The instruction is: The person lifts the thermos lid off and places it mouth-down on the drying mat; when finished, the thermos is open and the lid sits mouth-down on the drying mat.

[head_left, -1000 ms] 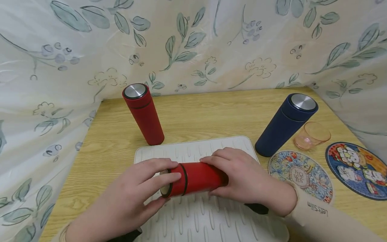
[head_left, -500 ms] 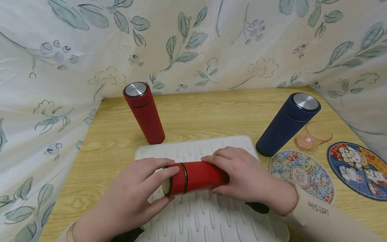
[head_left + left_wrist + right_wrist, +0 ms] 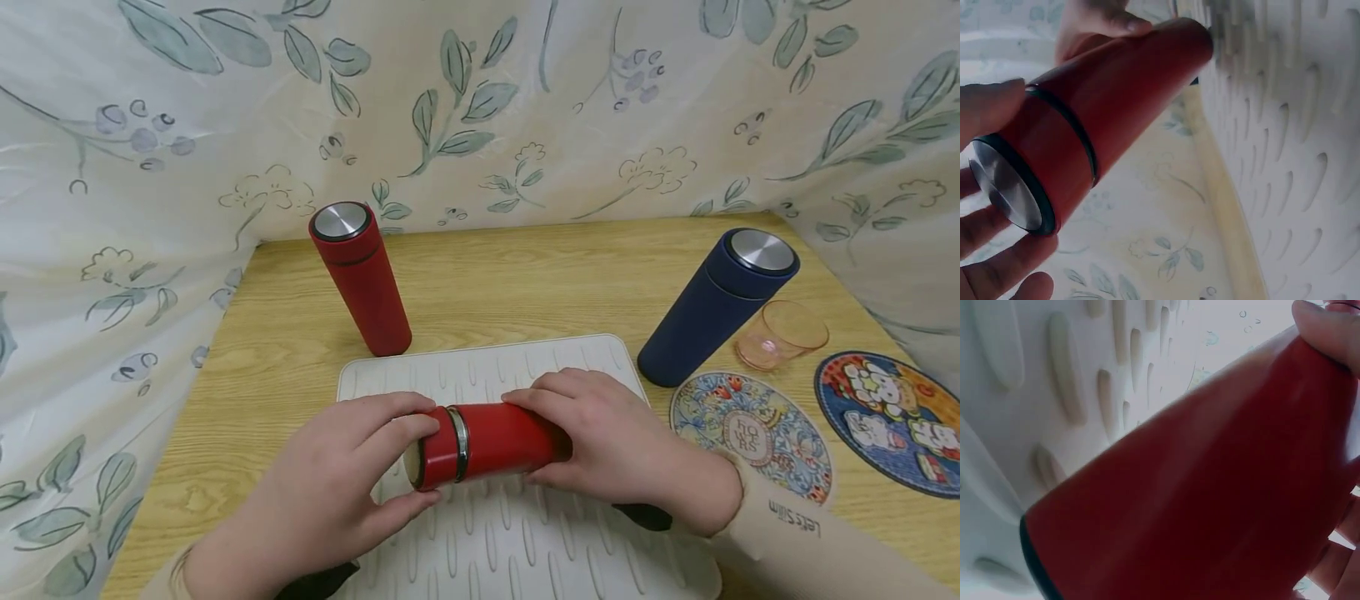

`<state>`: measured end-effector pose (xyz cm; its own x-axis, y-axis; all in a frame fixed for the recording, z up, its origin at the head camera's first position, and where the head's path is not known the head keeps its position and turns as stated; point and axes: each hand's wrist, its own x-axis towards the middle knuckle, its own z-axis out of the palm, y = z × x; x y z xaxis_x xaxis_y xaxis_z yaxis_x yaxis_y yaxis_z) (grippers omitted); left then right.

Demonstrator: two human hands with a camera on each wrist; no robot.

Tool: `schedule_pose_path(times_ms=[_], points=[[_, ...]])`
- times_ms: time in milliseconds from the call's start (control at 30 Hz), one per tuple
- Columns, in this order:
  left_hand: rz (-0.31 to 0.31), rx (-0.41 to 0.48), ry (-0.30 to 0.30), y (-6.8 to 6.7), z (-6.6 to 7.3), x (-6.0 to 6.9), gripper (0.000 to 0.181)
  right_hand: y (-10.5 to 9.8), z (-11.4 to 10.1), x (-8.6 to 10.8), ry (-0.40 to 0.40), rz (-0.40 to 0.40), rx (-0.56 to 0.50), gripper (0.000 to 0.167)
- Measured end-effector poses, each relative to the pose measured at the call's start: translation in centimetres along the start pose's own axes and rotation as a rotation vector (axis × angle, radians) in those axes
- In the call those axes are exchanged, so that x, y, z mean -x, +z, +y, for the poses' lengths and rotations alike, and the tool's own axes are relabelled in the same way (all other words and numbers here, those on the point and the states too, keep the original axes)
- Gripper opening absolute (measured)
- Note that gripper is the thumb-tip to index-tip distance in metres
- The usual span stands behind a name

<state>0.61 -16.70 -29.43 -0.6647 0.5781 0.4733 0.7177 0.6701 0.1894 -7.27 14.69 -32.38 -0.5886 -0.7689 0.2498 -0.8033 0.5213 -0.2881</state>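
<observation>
Lower centre: a glossy red cylindrical flask [image 3: 491, 439] (axis nearly crosswise), your left hand [image 3: 341, 475] gripping its steel-topped lid [image 3: 440, 454], your right hand [image 3: 611, 437] its body [image 3: 517, 429].

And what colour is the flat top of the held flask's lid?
The flat top is silver and metallic; it shows best in the left wrist view.

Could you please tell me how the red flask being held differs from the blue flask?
The red flask is held sideways by the left hand and right hand, over the white mat; the blue flask stands upright on the table, untouched. A shiny band shows at the red flask's lid seam, only a thin line at the blue flask's. Both are cylindrical with silver-topped lids.
</observation>
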Motion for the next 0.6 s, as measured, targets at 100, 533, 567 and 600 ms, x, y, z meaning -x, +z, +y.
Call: schedule_pose_path(times_ms=[100,533,567,600], points=[[-0.044,0.025,-0.113,-0.09,0.15,0.05,0.066,-0.03,-0.07,0.04,0.007,-0.012,-0.004,0.081],[0.070,0.017,0.099,0.33,-0.67,0.64,0.080,-0.10,0.01,0.04,-0.010,0.011,0.019,0.081],[0.069,0.037,0.072,0.33,-0.62,0.67,0.079,-0.13,-0.03,0.05,-0.006,0.007,0.015,0.081],[0.061,0.066,0.034,0.30,-0.55,0.74,0.078,-0.16,-0.06,0.06,-0.003,0.006,0.013,0.081]])
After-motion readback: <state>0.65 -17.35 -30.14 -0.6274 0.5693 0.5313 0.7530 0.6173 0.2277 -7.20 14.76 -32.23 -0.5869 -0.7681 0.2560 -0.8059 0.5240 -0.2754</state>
